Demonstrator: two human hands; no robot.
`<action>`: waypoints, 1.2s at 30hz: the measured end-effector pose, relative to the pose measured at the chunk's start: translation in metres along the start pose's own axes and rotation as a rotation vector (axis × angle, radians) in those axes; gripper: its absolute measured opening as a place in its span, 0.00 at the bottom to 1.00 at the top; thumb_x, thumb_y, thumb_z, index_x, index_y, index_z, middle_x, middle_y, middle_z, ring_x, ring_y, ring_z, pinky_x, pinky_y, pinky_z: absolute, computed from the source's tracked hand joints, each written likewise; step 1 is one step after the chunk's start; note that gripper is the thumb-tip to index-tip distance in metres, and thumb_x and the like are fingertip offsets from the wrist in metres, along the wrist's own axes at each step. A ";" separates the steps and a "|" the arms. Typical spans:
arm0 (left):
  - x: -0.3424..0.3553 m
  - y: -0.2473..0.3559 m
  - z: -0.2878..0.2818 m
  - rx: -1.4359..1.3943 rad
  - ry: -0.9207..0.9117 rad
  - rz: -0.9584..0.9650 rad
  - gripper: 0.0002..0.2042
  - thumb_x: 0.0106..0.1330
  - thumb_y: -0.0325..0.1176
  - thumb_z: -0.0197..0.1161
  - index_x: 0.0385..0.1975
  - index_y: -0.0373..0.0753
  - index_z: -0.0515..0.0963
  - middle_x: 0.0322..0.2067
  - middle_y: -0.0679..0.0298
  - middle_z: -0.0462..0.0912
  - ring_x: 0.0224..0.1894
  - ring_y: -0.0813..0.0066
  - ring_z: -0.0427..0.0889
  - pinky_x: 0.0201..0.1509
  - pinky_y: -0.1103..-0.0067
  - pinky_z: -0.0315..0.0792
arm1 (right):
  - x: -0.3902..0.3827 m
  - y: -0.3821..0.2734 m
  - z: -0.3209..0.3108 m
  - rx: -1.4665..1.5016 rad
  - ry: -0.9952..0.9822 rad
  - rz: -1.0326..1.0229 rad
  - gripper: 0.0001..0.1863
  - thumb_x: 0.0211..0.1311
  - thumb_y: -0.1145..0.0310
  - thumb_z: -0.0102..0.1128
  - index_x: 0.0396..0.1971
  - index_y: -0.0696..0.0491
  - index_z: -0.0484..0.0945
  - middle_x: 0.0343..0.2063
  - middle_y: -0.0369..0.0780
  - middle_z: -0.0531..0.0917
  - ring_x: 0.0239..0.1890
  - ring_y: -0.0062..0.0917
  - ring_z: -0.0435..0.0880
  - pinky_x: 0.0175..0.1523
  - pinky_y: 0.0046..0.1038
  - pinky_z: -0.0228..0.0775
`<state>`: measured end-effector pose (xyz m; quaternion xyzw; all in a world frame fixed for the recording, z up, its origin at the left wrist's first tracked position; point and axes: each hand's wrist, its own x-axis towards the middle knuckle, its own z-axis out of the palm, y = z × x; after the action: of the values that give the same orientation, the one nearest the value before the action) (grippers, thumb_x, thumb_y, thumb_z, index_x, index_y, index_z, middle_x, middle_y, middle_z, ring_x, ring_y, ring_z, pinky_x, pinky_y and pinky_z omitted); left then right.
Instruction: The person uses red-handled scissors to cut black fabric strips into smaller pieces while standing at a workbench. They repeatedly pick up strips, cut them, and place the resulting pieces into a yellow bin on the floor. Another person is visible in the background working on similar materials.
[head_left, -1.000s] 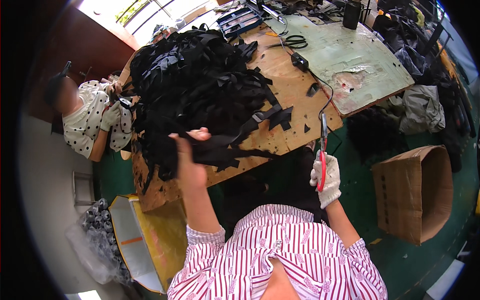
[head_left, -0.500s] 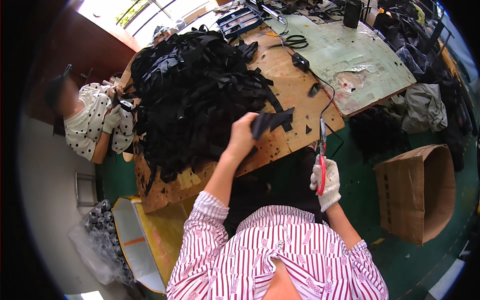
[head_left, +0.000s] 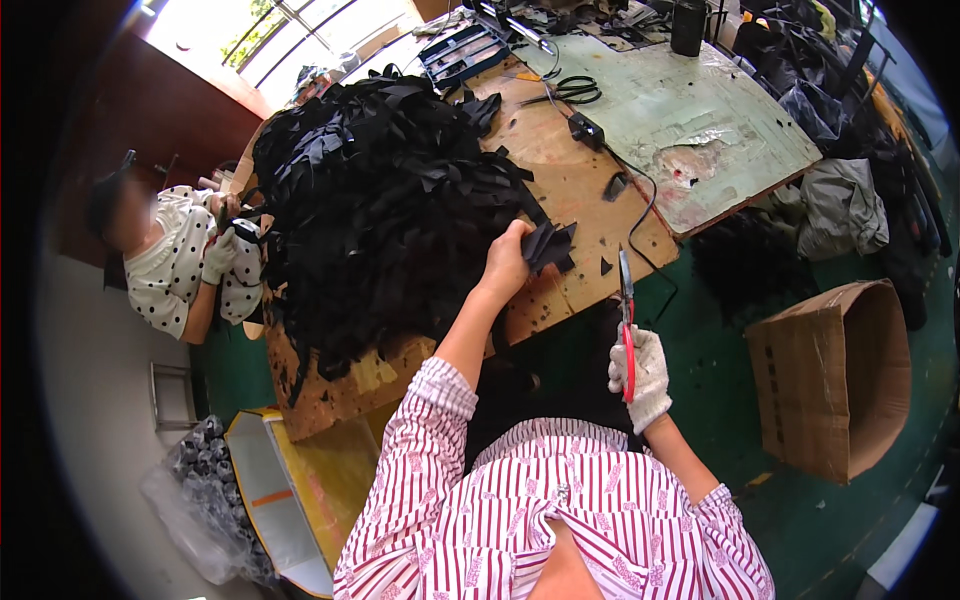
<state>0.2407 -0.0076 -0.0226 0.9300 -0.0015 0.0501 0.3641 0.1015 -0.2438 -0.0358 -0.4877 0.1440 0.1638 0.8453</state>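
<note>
My bare left hand point(head_left: 505, 262) is closed on a black fabric piece point(head_left: 548, 248) at the right edge of a big loose heap of black strips point(head_left: 385, 200), which covers much of the plywood tabletop point(head_left: 585, 220). My right hand point(head_left: 640, 375), in a white knitted glove, is closed on red-handled scissors point(head_left: 626, 310), whose blades point up just in front of the table edge, to the right of my left hand. A black cord point(head_left: 655, 195) runs down the table just beyond the scissors.
At left a co-worker point(head_left: 175, 260) holds something dark. Black scissors point(head_left: 575, 90), a blue tray point(head_left: 455, 57) and a pale green board point(head_left: 740, 120) lie at the back. A cardboard box point(head_left: 870, 360) is right, a yellow container point(head_left: 320, 490) lower left, bagged dark rolls point(head_left: 205, 470) beside it.
My left hand has swept right from the heap's front and now grips a piece at its right edge. My right hand with the scissors has moved slightly left.
</note>
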 end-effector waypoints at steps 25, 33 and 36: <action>-0.087 0.052 -0.031 -0.862 -0.087 -0.235 0.13 0.62 0.41 0.61 0.34 0.38 0.72 0.22 0.71 0.74 0.22 0.81 0.78 0.25 0.85 0.68 | 0.005 -0.006 0.025 -0.839 -0.099 -0.470 0.34 0.39 0.64 0.73 0.48 0.54 0.66 0.29 0.40 0.77 0.27 0.25 0.78 0.35 0.29 0.70; -0.092 0.058 -0.029 -0.722 -0.096 -0.190 0.12 0.64 0.42 0.58 0.31 0.39 0.71 0.20 0.71 0.73 0.19 0.85 0.75 0.20 0.88 0.64 | 0.006 0.014 0.021 -0.637 -0.116 -0.404 0.31 0.44 0.65 0.71 0.47 0.57 0.65 0.34 0.38 0.77 0.30 0.20 0.78 0.38 0.25 0.70; -0.089 0.054 -0.027 -0.733 -0.087 -0.142 0.12 0.64 0.41 0.58 0.30 0.38 0.71 0.19 0.71 0.72 0.17 0.86 0.73 0.20 0.89 0.64 | -0.001 0.013 0.025 -0.456 -0.141 -0.295 0.29 0.46 0.67 0.69 0.47 0.57 0.64 0.35 0.38 0.76 0.30 0.18 0.76 0.40 0.23 0.70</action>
<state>0.1473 -0.0325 0.0253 0.7370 0.0298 -0.0189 0.6750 0.0974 -0.2159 -0.0333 -0.6685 -0.0283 0.1006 0.7363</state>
